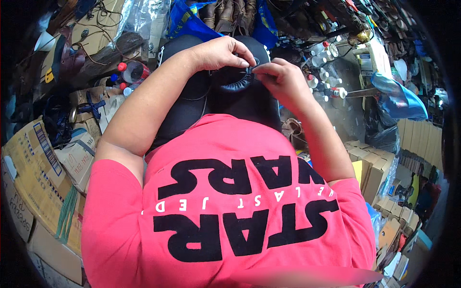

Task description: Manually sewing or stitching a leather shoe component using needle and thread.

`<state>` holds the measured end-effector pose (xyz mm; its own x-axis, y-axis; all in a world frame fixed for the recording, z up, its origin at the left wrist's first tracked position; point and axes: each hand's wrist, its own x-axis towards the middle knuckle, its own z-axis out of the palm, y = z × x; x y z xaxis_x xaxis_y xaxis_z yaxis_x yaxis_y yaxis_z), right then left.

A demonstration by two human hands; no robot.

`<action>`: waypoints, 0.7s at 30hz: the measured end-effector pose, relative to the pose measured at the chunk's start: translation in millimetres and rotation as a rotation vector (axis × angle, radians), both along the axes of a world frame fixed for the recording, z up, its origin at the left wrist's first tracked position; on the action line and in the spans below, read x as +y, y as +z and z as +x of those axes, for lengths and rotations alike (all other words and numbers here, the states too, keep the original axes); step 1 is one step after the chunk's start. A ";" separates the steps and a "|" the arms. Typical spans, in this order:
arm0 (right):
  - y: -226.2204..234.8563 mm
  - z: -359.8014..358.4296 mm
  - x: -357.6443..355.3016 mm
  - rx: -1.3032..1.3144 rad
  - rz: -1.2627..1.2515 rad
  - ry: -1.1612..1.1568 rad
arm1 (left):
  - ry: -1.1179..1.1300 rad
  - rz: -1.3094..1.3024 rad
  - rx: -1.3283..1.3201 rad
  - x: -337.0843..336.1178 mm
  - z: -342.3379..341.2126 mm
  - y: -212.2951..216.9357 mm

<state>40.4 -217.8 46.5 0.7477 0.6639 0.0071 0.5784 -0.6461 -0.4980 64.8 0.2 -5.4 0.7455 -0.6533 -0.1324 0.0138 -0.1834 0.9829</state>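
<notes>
On my lap, between my black-clad thighs, rests a black leather shoe upper (235,86) with a gathered, puckered edge at its near side. My left hand (223,54) reaches over its far side, thumb and forefinger pinched together close to the rim. From the right, my right hand (283,79) comes in with its thumb and forefinger also pinched, its tips almost meeting those of the left. Whatever small thing lies between the fingers is too small to make out. A thin dark cord (197,99) runs over my left thigh.
Several brown leather shoes (225,19) lie beyond my knees beside a blue bag (185,17). Bottles with red caps stand to the left (134,72) and right (314,81). Cardboard boxes (36,163) crowd the left; more boxes (372,165) are stacked at right.
</notes>
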 end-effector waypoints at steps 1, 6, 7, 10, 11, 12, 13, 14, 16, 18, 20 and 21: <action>-3.6 2.6 -4.9 0.209 0.093 -0.112 | 0.005 0.001 -0.001 1.8 0.6 0.2; -30.3 22.3 -28.2 0.755 0.323 -0.101 | -0.042 0.014 -0.026 1.9 2.8 -0.4; -32.1 25.7 -29.4 0.752 0.320 -0.096 | -0.037 0.013 -0.030 1.6 4.4 -2.1; -38.7 31.8 -32.0 0.790 0.348 -0.052 | -0.051 0.027 -0.039 -0.5 8.0 -5.0; -41.0 32.1 -30.8 0.820 0.386 -0.048 | -0.054 0.040 -0.037 -0.9 8.1 -5.4; -42.0 32.7 -29.9 0.850 0.424 -0.045 | -0.058 0.052 -0.035 -0.9 8.7 -5.4; -42.5 32.0 -28.5 0.848 0.426 -0.042 | -0.056 0.054 -0.038 -0.6 10.4 -5.1; -40.9 26.7 -23.8 0.818 0.418 -0.103 | -0.059 0.092 -0.044 -1.1 10.8 -3.5; -37.7 13.6 -11.0 0.788 0.477 -0.216 | -0.066 0.134 -0.051 -0.9 9.7 -0.6; -25.1 10.5 -4.1 0.550 0.368 -0.150 | -0.007 0.191 -0.157 0.8 6.5 10.3; -25.2 9.4 -6.2 0.285 0.284 -0.058 | 0.221 0.185 -0.323 4.2 2.4 7.3; -24.1 7.2 -7.4 0.291 0.293 -0.071 | 0.267 0.253 -0.404 10.6 -2.1 16.3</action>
